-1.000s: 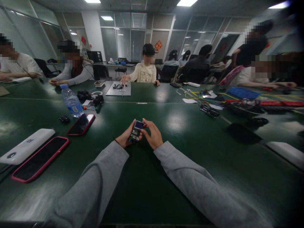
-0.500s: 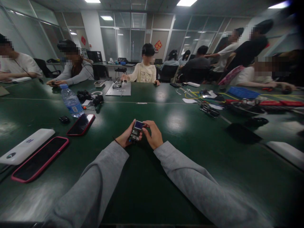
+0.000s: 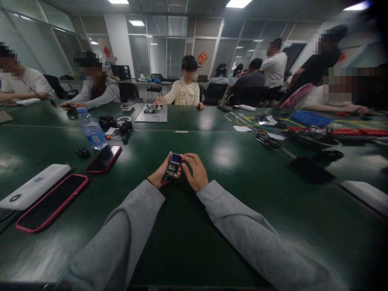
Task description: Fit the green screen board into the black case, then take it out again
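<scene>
two hands meet over the green table (image 3: 242, 190) — left hand (image 3: 159, 176) cradles a small circuit board (image 3: 173, 167) from the left, right hand (image 3: 195, 171) pinches its far top edge.

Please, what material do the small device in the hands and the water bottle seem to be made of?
Small device: probably a bare circuit board with a glassy little screen, since dark parts show below a glossy blue panel. Both hands hold it. Water bottle: likely clear thin plastic, see-through with a blue cap and a paper-like label.
</scene>
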A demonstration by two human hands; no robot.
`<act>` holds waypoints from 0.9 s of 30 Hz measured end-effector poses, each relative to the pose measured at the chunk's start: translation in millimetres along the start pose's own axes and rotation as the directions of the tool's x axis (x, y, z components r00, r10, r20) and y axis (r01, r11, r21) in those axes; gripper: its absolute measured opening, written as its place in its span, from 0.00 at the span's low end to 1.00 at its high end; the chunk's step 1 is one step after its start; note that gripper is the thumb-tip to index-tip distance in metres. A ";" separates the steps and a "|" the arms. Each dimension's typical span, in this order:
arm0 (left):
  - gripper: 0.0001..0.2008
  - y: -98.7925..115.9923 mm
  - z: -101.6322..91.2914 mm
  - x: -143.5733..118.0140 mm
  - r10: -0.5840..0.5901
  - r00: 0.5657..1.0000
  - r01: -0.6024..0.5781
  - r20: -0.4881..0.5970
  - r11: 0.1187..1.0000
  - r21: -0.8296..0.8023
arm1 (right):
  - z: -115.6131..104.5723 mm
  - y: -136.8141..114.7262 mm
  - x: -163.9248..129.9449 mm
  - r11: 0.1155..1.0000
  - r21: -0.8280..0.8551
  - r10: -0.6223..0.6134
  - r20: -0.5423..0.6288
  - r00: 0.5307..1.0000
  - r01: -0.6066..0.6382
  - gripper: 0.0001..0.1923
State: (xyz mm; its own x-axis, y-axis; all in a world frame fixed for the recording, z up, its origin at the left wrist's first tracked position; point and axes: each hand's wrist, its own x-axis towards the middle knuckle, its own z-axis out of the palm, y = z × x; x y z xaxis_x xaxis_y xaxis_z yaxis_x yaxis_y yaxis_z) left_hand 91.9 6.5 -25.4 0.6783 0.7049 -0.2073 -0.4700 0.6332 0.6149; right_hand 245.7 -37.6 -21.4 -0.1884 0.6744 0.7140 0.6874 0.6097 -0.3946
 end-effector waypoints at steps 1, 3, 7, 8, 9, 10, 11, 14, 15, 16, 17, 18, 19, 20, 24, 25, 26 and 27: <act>0.27 0.0 0.5 -0.5 -0.004 1.000 0.004 0.007 1.000 0.000 | 0.2 0.6 0.0 1.000 0.002 -0.001 -0.001 1.000 0.001 0.19; 0.28 0.1 2.2 -1.9 -0.018 1.000 0.018 0.022 1.000 0.008 | 0.9 2.3 0.2 1.000 0.010 0.002 -0.007 1.000 -0.002 0.21; 0.29 0.3 6.2 -4.6 -0.014 1.000 0.014 0.011 0.999 0.044 | 2.9 6.5 0.6 1.000 0.013 0.011 -0.012 1.000 -0.011 0.19; 0.30 0.4 6.9 -5.0 -0.010 1.000 0.009 0.008 0.999 0.050 | 3.4 7.3 0.7 1.000 0.013 0.012 -0.012 1.000 -0.012 0.19; 0.30 0.4 7.3 -5.3 -0.007 1.000 0.007 0.010 0.998 0.056 | 3.9 8.0 0.7 1.000 0.012 0.013 -0.011 1.000 -0.013 0.18; 0.30 0.5 7.5 -5.6 -0.007 1.000 0.007 0.014 0.998 0.060 | 4.2 8.3 0.8 1.000 0.012 0.013 -0.011 1.000 -0.013 0.18; 0.30 0.5 7.6 -5.7 -0.008 1.000 0.006 0.019 0.998 0.064 | 4.4 8.4 0.8 1.000 0.012 0.014 -0.012 1.000 -0.013 0.18; 0.30 0.5 7.6 -5.7 -0.001 1.000 -0.001 0.027 0.998 0.070 | 3.9 7.0 0.7 1.000 0.015 0.016 -0.016 1.000 -0.015 0.18; 0.30 0.5 7.6 -5.7 0.001 1.000 -0.003 0.025 0.997 0.071 | 3.4 6.2 0.6 1.000 0.019 0.020 -0.020 1.000 -0.019 0.18; 0.30 0.5 7.7 -5.6 0.004 1.000 -0.005 0.025 0.997 0.072 | 2.8 5.3 0.5 0.999 0.024 0.025 -0.027 0.999 -0.025 0.19; 0.30 0.5 7.7 -5.4 0.007 1.000 -0.009 0.027 0.998 0.070 | 2.1 4.4 0.4 0.999 0.030 0.032 -0.035 0.999 -0.031 0.19; 0.30 0.4 7.6 -5.1 0.011 0.999 -0.013 0.032 0.998 0.064 | 1.5 3.6 0.3 0.999 0.035 0.039 -0.041 0.998 -0.038 0.20; 0.29 0.3 7.2 -4.7 0.015 0.999 -0.017 0.034 0.998 0.055 | 0.9 2.9 0.2 0.999 0.035 0.042 -0.044 0.998 -0.041 0.20; 0.29 0.1 6.6 -4.1 0.020 0.999 -0.022 0.032 0.999 0.045 | 0.4 2.4 0.1 0.999 0.030 0.039 -0.040 0.998 -0.038 0.20; 0.26 -0.8 2.9 -1.5 0.023 1.000 -0.023 0.010 1.000 0.011 | -0.7 1.2 -0.2 1.000 0.001 0.009 -0.008 1.000 -0.009 0.18; 0.25 -1.0 2.0 -0.9 0.022 1.000 -0.022 0.014 1.000 0.008 | -0.9 0.9 -0.4 1.000 0.002 0.008 -0.011 1.000 -0.008 0.19; 0.25 -1.0 1.4 -0.5 0.020 1.000 -0.020 0.019 1.000 0.005 | -1.1 0.7 -0.5 1.000 0.005 0.009 -0.016 1.000 -0.009 0.20; 0.25 -1.0 1.0 -0.3 0.018 1.000 -0.018 0.019 1.000 0.002 | -1.3 0.5 -0.7 1.000 0.005 0.007 -0.018 1.000 -0.007 0.20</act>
State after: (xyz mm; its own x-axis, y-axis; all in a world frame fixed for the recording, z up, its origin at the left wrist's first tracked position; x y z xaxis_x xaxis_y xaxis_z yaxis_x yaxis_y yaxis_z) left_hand 92.7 5.3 -25.2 0.6805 0.7098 -0.1820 -0.4808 0.6199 0.6201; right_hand 247.1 -38.3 -21.3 -0.1707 0.6710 0.7216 0.6849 0.6073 -0.4027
